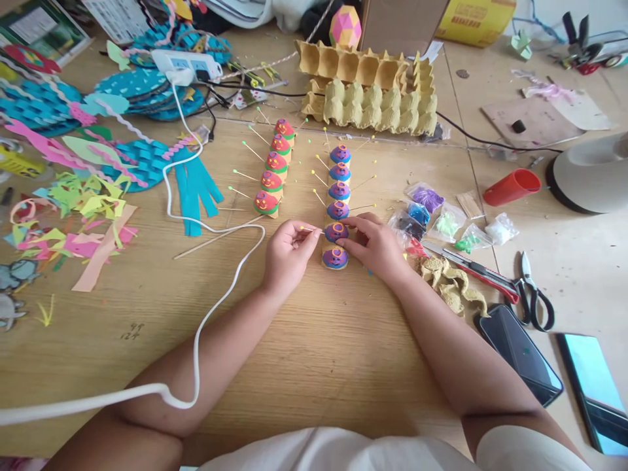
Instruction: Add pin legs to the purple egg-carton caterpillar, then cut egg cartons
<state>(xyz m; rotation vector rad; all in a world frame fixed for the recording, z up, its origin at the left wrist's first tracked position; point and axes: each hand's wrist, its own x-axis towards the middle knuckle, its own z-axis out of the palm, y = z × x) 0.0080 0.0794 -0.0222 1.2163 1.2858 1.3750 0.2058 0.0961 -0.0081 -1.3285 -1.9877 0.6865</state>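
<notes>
left hand pinched a thin stick; right hand gripped the purple caterpillar, likely light, crushable cardboard, best held by its sides.

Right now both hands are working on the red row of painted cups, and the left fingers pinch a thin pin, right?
Not quite: the head view shows the left hand and right hand at the near end of the purple row, not the red row. The left fingers do pinch a thin pin.
</notes>
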